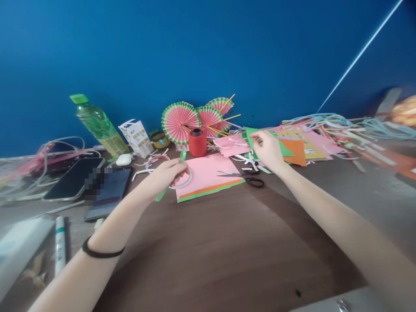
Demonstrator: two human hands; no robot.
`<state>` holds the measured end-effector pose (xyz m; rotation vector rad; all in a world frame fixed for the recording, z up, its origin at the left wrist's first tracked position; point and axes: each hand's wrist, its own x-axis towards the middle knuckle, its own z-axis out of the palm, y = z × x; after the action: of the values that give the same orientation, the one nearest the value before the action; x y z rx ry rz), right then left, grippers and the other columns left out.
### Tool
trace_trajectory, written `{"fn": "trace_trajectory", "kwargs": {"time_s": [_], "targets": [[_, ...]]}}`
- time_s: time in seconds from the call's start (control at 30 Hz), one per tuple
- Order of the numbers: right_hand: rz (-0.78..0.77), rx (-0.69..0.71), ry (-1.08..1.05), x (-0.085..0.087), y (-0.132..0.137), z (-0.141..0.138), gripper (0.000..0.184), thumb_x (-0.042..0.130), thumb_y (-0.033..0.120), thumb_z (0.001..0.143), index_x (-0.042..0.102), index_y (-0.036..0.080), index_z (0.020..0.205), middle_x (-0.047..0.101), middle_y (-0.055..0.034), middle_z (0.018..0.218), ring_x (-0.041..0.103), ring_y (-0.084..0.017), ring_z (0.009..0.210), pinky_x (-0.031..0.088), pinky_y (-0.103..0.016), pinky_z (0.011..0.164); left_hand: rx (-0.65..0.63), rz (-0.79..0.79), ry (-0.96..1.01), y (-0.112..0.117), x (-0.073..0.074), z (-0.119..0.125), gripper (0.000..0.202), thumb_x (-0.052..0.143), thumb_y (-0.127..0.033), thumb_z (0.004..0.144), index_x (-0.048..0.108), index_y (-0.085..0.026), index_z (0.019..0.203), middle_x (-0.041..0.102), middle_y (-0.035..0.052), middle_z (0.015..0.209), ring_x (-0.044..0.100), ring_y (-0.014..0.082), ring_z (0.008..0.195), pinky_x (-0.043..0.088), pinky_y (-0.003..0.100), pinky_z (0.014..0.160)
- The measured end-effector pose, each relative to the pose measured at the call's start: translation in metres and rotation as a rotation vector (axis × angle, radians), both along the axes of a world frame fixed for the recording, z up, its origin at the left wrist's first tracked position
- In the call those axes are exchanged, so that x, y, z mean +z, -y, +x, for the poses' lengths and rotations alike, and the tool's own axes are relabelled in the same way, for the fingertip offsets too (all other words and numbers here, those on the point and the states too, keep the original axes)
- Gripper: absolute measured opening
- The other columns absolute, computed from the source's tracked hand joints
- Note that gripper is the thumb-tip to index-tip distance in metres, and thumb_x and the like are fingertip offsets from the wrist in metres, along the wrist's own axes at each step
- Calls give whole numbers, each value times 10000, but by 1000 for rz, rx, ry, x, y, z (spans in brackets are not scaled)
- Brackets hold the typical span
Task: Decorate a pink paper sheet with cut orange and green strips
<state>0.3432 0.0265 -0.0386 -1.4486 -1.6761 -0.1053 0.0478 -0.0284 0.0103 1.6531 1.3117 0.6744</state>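
My left hand [172, 171] is closed around a narrow green paper strip [183, 156], whose ends stick out above and below the fingers. Just beside those fingers is a white tape roll [189, 178], partly covered by the hand; whether it is held too I cannot tell. My right hand [268, 149] has curled fingers over a green paper sheet [286, 147]; anything between its fingertips is hidden. Between the hands lie pink paper [208, 169] with orange and green edges and open scissors [251, 180] with black handles, blades across the paper.
Pink-and-green pleated paper fans [180, 121] stand by the wall behind a red thread spool [197, 143]. To the left are a green bottle [102, 125], a carton [136, 138], phones [73, 180] and a marker [60, 245]. Paper strips [351, 130] pile up at right.
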Motion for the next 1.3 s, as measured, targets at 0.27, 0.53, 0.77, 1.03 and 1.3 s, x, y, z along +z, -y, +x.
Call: {"fn": "trace_trajectory", "kwargs": {"time_s": [0.27, 0.53, 0.77, 1.03, 1.3], "targets": [[-386, 608, 218, -12, 26, -51, 208, 557, 216, 752, 621, 164, 943, 626, -70, 928, 556, -175, 846, 432, -307, 743, -214, 320, -753, 7, -28, 10, 334, 387, -410, 821, 598, -197, 968, 645, 72, 893, 590, 211, 768, 425, 291, 657], [-431, 507, 325, -21, 20, -42, 187, 492, 132, 790, 622, 160, 922, 588, -68, 881, 539, -173, 858, 408, -287, 763, -277, 363, -960, 5, -42, 10, 378, 437, -402, 829, 519, -331, 1191, 501, -31, 1288, 508, 229, 1121, 391, 326, 904], [-502, 189, 435, -19, 12, -20, 317, 454, 13, 699, 601, 162, 938, 590, -80, 915, 546, -199, 820, 397, -279, 672, -358, 257, -1113, 13, -18, 8, 383, 519, -303, 778, 565, -304, 1158, 611, 20, 1157, 565, 239, 1028, 416, 311, 846], [-359, 411, 406, -20, 30, -53, 178, 462, 138, 774, 599, 151, 886, 578, -87, 918, 516, -210, 890, 394, -316, 798, -331, 331, -1075, 10, -24, 6, 425, 511, -235, 733, 570, -335, 1142, 632, 0, 1105, 577, 216, 989, 426, 296, 807], [-465, 526, 321, -28, 26, -49, 308, 578, 293, 751, 566, 188, 1040, 508, -88, 1040, 452, -243, 1024, 346, -392, 899, -225, 407, -1029, 3, -27, -8, 403, 401, -138, 764, 607, -268, 1086, 584, -17, 1193, 529, 186, 1082, 412, 275, 873]]}}
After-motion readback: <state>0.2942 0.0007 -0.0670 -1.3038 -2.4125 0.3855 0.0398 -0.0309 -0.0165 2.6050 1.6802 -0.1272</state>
